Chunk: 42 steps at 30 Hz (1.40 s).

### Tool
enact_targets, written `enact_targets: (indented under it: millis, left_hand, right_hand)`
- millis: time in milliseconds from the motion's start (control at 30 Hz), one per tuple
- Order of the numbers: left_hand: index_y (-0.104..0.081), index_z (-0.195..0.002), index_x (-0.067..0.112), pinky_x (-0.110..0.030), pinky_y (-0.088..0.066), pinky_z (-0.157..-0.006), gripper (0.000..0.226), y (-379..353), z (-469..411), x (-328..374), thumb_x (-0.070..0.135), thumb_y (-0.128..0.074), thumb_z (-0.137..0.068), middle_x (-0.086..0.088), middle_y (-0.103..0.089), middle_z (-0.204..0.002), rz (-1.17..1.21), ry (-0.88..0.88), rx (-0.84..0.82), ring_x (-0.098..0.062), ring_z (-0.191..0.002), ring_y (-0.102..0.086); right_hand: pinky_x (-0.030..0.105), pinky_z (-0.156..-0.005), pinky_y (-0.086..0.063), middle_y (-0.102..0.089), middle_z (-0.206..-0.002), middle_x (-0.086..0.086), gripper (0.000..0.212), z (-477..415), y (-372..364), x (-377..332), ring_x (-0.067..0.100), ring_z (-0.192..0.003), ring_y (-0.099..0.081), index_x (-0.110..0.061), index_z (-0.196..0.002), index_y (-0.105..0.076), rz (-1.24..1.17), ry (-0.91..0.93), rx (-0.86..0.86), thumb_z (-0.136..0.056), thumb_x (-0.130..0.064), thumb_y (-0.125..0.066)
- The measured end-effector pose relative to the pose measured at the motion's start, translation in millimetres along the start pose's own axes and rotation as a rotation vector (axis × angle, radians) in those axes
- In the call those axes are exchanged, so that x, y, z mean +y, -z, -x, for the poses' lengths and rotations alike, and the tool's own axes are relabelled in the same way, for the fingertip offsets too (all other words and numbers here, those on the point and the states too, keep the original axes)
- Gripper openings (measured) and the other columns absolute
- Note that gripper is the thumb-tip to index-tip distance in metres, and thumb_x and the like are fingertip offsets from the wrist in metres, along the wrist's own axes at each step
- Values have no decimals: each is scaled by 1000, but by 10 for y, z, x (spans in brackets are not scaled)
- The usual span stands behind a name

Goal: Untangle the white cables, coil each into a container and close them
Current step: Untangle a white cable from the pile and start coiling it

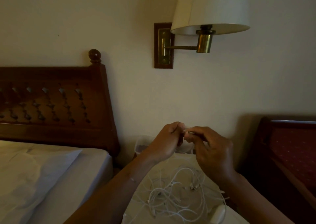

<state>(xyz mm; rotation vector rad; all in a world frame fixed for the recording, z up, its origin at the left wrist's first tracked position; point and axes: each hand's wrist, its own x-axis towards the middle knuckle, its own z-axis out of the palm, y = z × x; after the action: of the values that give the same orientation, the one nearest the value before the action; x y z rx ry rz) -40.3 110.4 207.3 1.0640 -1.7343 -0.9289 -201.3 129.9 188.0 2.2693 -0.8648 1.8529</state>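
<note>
A tangle of thin white cables (177, 194) lies spread on a round pale tabletop (136, 206) below my hands. My left hand (167, 141) and my right hand (212, 152) are raised above it, fingertips meeting. Both pinch a small white piece of cable (186, 131) between them. Strands hang from my hands down to the pile. Clear plastic containers (142, 145) stand at the table's far edge, mostly hidden behind my hands. A white oblong object (219, 212) lies at the pile's right side.
A bed with white sheets (42, 175) and a dark wooden headboard (56, 107) stands on the left. A dark wooden chair with red upholstery (290, 155) is on the right. A brass wall lamp (205, 27) hangs above on the cream wall.
</note>
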Motion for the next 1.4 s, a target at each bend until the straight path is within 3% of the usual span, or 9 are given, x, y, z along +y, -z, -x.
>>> enact_targets:
  millis: [167, 300, 367, 633, 767, 933, 1100, 1200, 1400]
  left_hand:
    - [-52, -84, 12, -35, -37, -63, 39, -53, -19, -84, 32, -36, -113, 7, -48, -60, -46, 22, 31, -16, -60, -43]
    - [-57, -123, 17, -40, -38, -72, 22, -34, 32, -117, 25, -39, -112, -8, -47, -75, 136, 46, 21, -24, -76, -46]
    - [-57, -125, 16, -37, -38, -73, 22, -13, 48, -117, 21, -40, -112, -12, -46, -79, 162, 3, -20, -24, -77, -44]
    - [-52, -112, 6, -35, -33, -57, 13, -62, -17, -71, 9, -40, -110, -3, -47, -62, 129, -22, 35, -17, -57, -38]
    - [-43, -95, 10, -43, -31, -63, 11, -62, -7, -14, 6, -39, -106, -12, -45, -73, 68, -9, -39, -22, -66, -39]
    - [-52, -110, 5, -35, -41, -69, 26, 15, 57, 3, 30, -50, -102, -11, -53, -71, 140, -17, -46, -22, -70, -50]
    - [-64, -96, 20, -47, -31, -71, 16, 161, 93, -81, 35, -64, -92, 2, -51, -62, 378, -20, -123, -18, -62, -46]
    - [-65, -94, 18, -40, -34, -66, 15, 172, 89, -94, 33, -66, -91, 1, -51, -61, 397, 14, -111, -17, -60, -46]
    - [-65, -110, 10, -42, -41, -69, 16, 150, 25, -34, 20, -53, -107, -5, -53, -67, 268, 43, 98, -17, -65, -51]
  right_hand:
    - [26, -67, -61, -76, -77, 3, 4, -154, 2, -35, 19, -71, -76, -13, -98, -70, -386, -616, 25, -95, -10, -70]
    - [28, -63, -60, -73, -74, 14, 6, -240, 48, -4, 26, -67, -72, -3, -95, -71, -540, -759, 35, -96, -8, -67]
    - [28, -62, -59, -72, -73, 15, 8, -253, 56, 5, 23, -65, -69, -2, -95, -71, -576, -800, 47, -96, -7, -66]
    - [29, -62, -61, -74, -75, 7, 7, -236, 3, -136, 22, -65, -73, -10, -92, -70, -424, -611, -119, -93, -3, -70]
    - [27, -57, -58, -72, -71, 9, 9, -372, -3, -110, 21, -61, -69, -9, -90, -70, -408, -611, -100, -93, 0, -69]
    - [24, -57, -54, -74, -80, 14, 9, -515, 63, 85, 17, -62, -63, -2, -89, -70, -605, -807, 14, -94, 2, -64]
    - [27, -65, -54, -73, -88, 14, 6, -454, 51, 161, 20, -68, -58, -4, -89, -70, -810, -861, -36, -90, -7, -65]
    - [26, -67, -55, -72, -87, 13, 9, -423, 47, 150, 25, -73, -56, -4, -89, -68, -849, -852, -35, -86, -11, -65]
    - [31, -64, -59, -70, -84, 13, 9, -446, 29, -94, 21, -69, -68, -7, -95, -64, -549, -457, -89, -95, 2, -64]
